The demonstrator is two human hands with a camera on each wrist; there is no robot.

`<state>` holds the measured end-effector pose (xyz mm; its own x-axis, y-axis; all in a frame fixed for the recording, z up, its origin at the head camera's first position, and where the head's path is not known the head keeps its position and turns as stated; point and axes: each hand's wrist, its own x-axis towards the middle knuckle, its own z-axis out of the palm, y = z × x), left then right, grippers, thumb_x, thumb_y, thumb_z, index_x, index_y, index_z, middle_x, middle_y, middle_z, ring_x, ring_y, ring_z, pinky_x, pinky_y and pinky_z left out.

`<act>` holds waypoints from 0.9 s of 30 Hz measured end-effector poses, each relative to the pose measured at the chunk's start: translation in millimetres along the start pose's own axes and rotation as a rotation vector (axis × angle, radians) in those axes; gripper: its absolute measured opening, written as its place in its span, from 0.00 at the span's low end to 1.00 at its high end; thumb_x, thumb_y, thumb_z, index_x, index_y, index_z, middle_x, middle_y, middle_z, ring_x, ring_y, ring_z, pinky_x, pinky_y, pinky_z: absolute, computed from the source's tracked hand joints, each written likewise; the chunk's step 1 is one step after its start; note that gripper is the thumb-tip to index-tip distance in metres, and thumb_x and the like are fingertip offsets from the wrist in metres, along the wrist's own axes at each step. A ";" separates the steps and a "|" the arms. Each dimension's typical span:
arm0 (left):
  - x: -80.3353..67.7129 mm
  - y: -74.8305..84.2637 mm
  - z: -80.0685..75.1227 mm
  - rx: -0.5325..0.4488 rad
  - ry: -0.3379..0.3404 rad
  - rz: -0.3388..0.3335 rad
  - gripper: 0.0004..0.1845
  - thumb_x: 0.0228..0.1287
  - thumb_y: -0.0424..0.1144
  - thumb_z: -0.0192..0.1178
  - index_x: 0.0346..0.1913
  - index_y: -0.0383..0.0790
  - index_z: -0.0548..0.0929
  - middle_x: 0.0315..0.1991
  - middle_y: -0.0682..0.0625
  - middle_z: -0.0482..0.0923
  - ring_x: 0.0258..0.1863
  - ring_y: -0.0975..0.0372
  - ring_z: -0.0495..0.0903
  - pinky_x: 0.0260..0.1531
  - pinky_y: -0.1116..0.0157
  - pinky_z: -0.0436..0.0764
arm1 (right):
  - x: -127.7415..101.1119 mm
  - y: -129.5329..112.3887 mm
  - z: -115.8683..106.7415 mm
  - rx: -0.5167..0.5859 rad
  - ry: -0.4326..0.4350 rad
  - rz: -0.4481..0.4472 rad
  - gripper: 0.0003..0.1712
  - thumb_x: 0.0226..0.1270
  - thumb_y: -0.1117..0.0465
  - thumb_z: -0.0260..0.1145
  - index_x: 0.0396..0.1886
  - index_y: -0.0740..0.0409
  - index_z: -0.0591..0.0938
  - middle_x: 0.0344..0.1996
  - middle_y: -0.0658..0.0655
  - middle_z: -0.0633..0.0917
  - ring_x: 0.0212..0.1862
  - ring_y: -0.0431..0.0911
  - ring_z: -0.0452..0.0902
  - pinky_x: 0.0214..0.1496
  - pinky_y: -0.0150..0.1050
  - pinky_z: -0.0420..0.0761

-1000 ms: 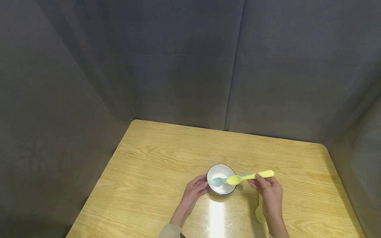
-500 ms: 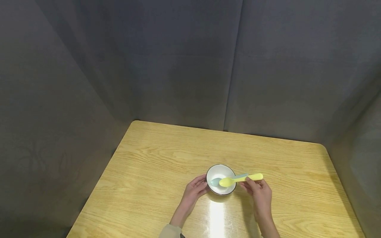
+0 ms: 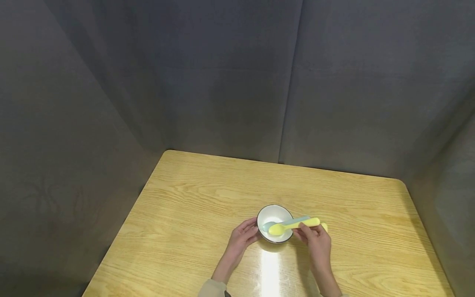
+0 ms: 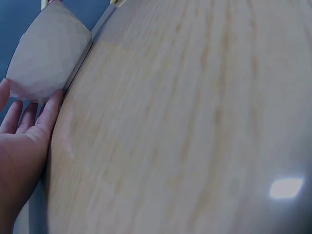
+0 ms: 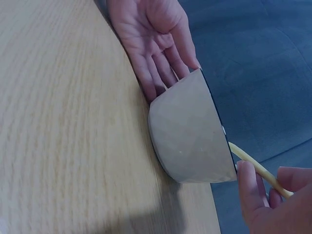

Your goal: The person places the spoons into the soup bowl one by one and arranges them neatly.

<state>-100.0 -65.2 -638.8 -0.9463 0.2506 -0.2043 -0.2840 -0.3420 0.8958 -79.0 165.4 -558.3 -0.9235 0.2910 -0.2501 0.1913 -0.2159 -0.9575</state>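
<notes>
**Yellow spoon slid further into the bowl**

The right hand (image 3: 315,243), pinching the yellow spoon (image 3: 293,226), moved leftward; its scoop now sat over the bowl (image 3: 274,214) beside the blue spoon (image 3: 266,225). The left hand (image 3: 243,237), fingers straight, stayed against the bowl's side.

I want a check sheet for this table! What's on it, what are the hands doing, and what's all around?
Surface: wooden table, shiny glare near the front edge.
Job's things: white bowl; blue spoon lying in it; yellow spoon across its rim.
Clutter: another yellow piece behind the right hand, mostly hidden.
Hands: left hand open against the bowl's side; right hand pinches the yellow spoon's handle.
Cables: nothing seen.
Surroundings: grey fabric walls on three sides.
</notes>
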 end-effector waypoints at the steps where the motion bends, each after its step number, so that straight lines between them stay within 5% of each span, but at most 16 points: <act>1: 0.0 0.1 0.0 0.000 -0.001 0.000 0.27 0.76 0.38 0.61 0.72 0.31 0.71 0.71 0.35 0.72 0.67 0.49 0.76 0.65 0.60 0.81 | 0.3 0.9 0.4 -0.008 -0.001 -0.006 0.17 0.77 0.69 0.63 0.57 0.77 0.73 0.36 0.55 0.89 0.37 0.42 0.89 0.50 0.36 0.89; 21: 1.3 1.1 1.7 -0.011 0.022 -0.018 0.26 0.76 0.37 0.61 0.72 0.31 0.72 0.70 0.35 0.73 0.67 0.49 0.77 0.65 0.60 0.81 | 3.3 4.9 1.1 -0.048 0.001 0.009 0.16 0.76 0.68 0.64 0.56 0.74 0.73 0.35 0.55 0.90 0.36 0.41 0.89 0.49 0.34 0.90; 27: 0.6 -0.6 1.1 -0.019 0.001 0.000 0.26 0.76 0.37 0.61 0.72 0.31 0.72 0.70 0.36 0.73 0.66 0.49 0.77 0.65 0.60 0.81 | 1.7 4.9 -0.6 -0.084 0.016 0.021 0.11 0.75 0.68 0.65 0.47 0.71 0.75 0.32 0.54 0.89 0.35 0.42 0.88 0.49 0.36 0.91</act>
<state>-100.2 -63.8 -639.1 -0.9465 0.2494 -0.2046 -0.2866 -0.3592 0.8881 -79.5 165.3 -563.5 -0.9137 0.3022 -0.2718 0.2382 -0.1437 -0.9605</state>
